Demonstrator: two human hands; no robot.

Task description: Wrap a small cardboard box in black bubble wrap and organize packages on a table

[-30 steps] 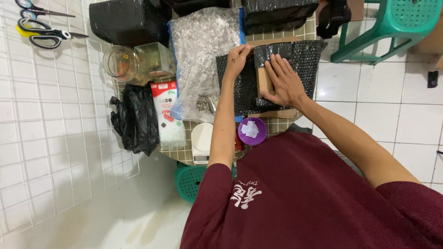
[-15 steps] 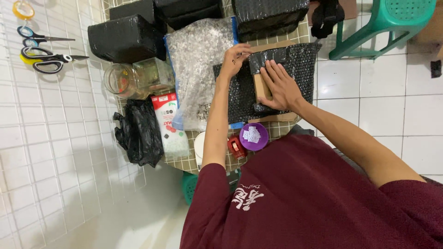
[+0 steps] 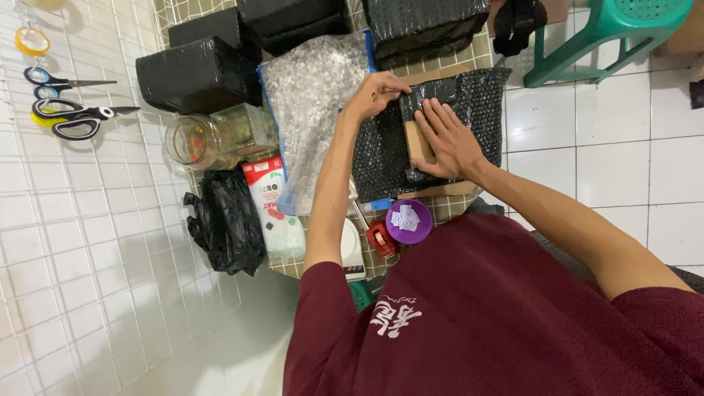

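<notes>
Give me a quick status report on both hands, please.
Left hand pinching black bubble wrap edge. Right hand flat on cardboard box, pressing wrap down. Nothing in the way.

The right hand (image 3: pixel 449 143) lies flat on a cardboard box (image 3: pixel 418 141) in black bubble wrap (image 3: pixel 381 150); the left hand (image 3: pixel 375 92) pinches the wrap's edge. A purple bowl (image 3: pixel 408 221) sits nearby on the table (image 3: pixel 447 207).
</notes>
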